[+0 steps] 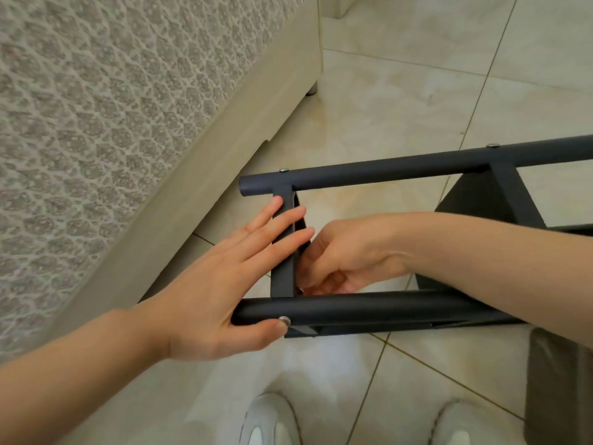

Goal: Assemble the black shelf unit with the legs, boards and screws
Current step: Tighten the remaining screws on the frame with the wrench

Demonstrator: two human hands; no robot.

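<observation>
The black shelf unit (513, 197) lies on its side on the tiled floor (401, 101). Its long axis runs left to right, and its left end is near the bed (96, 123), with a narrow strip of floor between them. Open floor lies beyond the unit. Two round legs (385, 308), two cross pieces (283, 271) and three screw heads (284, 170) are in view. The left hand (218, 300) presses on the end cross piece, fingers straight and spread, thumb on the near screw head. The right hand (340, 255) reaches between the legs with fingers curled; I cannot tell if they pinch anything. Two shoes (269, 422) stand below.
</observation>
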